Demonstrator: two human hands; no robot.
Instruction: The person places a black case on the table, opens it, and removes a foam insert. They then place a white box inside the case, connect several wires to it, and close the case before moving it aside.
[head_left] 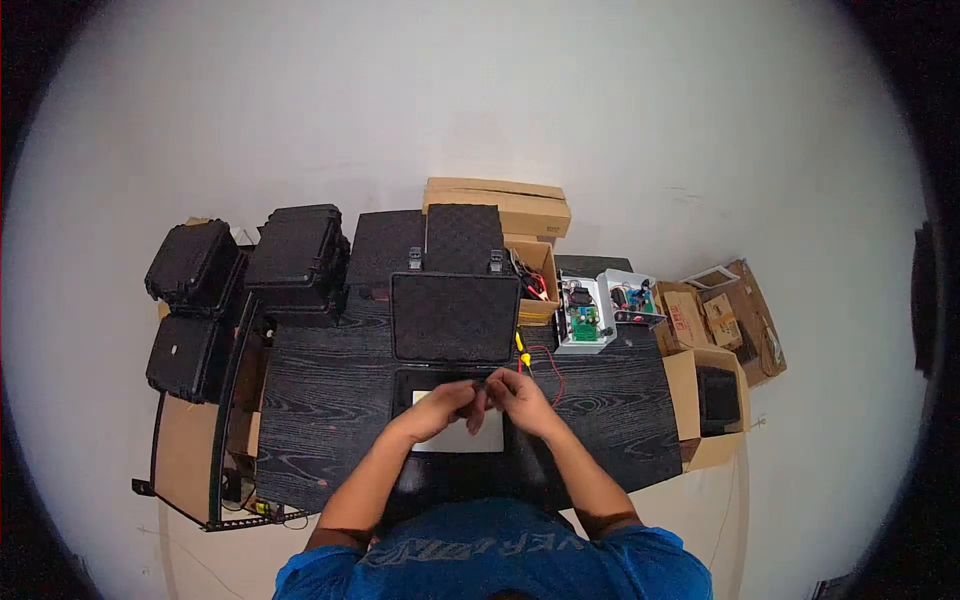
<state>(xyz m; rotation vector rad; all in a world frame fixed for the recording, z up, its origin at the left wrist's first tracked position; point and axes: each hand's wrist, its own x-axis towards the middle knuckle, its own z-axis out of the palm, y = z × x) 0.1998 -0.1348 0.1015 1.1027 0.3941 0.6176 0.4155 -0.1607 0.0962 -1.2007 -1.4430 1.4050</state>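
Observation:
An open black case with a foam-lined lid [455, 317] lies on the dark wood-grain table [330, 400]. A flat grey panel [480, 440] is in its lower part, under my hands. My left hand [445, 408] and my right hand [517, 400] meet above the panel, fingers bent and close together. Between the fingertips is something small and dark that I cannot make out. Just right of the case, yellow-and-red test leads [525, 358] rest on the table.
Black cases [297, 255] are stacked at the left. Behind the open case are a foam sheet [463, 235] and a long cardboard box [500, 200]. A box of cables [533, 280] and two white enclosures with circuit boards [585, 318] stand right of it. An open carton [680, 400] is at the right edge.

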